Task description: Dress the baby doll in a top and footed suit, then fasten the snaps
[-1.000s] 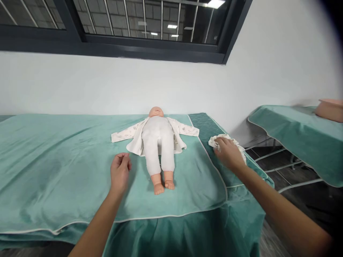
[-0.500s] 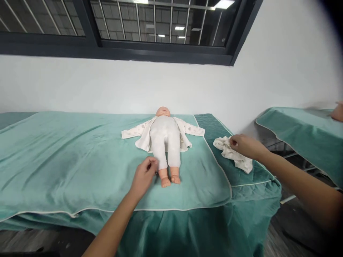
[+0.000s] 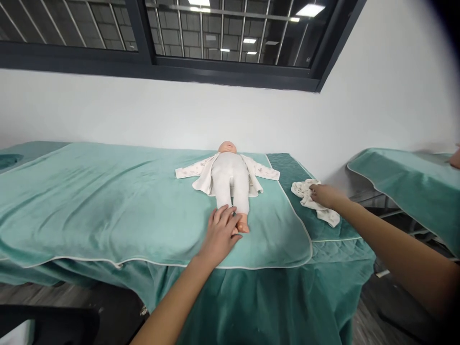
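A baby doll (image 3: 230, 172) lies on its back on the green bed cover, its head toward the wall. It has a white body and legs, and a white printed jacket (image 3: 266, 171) lies open with both sleeves spread out. My left hand (image 3: 220, 235) rests over the doll's lower leg and foot on the left side, fingers apart, hiding that foot. The other bare foot (image 3: 243, 224) shows beside my fingertips. To the right, my right hand (image 3: 326, 195) has its curled fingers on a crumpled white printed baby garment (image 3: 327, 215); the fingertips are partly hidden.
The bed (image 3: 108, 201) has a light green sheet with white piping over a darker quilted cover (image 3: 336, 247). Behind it rises a white wall (image 3: 172, 112) with a barred window (image 3: 230, 38). Another green-covered bed (image 3: 406, 177) stands at right, with part of a person at the edge.
My left hand has moved right and opened over the doll's foot. My right hand stays at the garment, its fingers now lower on the cloth. The view has shifted slightly.
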A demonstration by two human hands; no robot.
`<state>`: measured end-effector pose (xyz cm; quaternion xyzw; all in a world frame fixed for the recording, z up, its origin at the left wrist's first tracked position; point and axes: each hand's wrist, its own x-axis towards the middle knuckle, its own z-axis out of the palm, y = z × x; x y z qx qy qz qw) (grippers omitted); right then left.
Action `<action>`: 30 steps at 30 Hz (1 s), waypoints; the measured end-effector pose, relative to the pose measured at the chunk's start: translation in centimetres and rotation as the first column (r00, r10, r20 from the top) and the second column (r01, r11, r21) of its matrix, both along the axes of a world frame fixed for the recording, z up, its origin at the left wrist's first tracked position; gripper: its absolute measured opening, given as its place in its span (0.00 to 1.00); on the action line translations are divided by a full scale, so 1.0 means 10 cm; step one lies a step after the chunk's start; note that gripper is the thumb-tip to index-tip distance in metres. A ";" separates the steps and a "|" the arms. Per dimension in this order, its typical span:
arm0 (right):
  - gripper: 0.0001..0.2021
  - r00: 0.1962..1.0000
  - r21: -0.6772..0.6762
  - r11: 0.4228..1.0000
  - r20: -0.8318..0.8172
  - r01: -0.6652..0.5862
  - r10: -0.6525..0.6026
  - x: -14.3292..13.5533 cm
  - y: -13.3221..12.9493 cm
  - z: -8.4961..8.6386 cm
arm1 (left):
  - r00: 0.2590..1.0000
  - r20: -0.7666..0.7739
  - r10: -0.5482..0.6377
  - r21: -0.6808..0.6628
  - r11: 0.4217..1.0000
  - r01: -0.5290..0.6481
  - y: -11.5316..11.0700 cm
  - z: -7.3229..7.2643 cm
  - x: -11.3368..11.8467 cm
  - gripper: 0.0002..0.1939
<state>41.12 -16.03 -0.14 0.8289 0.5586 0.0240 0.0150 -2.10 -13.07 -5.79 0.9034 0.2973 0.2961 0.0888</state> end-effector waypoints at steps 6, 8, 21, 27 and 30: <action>0.11 0.992 -0.051 0.993 0.071 -0.103 0.107 -0.08 -0.16 0.04 | 0.998 -0.054 -0.041 0.096 0.994 0.046 0.14 -0.03 -0.01 0.19; 0.12 0.990 -0.050 0.992 0.073 -0.114 0.117 -0.08 -0.17 0.03 | 0.998 -0.048 -0.044 0.104 0.993 0.049 0.21 -0.01 -0.01 0.19; 0.17 0.983 -0.025 0.994 0.147 -0.104 0.107 -0.18 -0.12 -0.28 | 0.999 -0.029 -0.038 0.068 0.997 0.039 0.68 0.09 0.12 0.17; 0.17 0.992 0.054 0.993 0.080 -0.106 0.102 -0.22 -0.08 -0.12 | 0.992 0.044 -0.117 -0.048 0.992 0.119 0.67 0.07 0.02 0.25; 0.15 0.965 0.206 0.973 -0.217 -0.103 0.148 -0.46 0.00 0.23 | 0.978 0.175 -0.114 -0.140 0.980 0.139 0.72 0.27 -0.03 0.23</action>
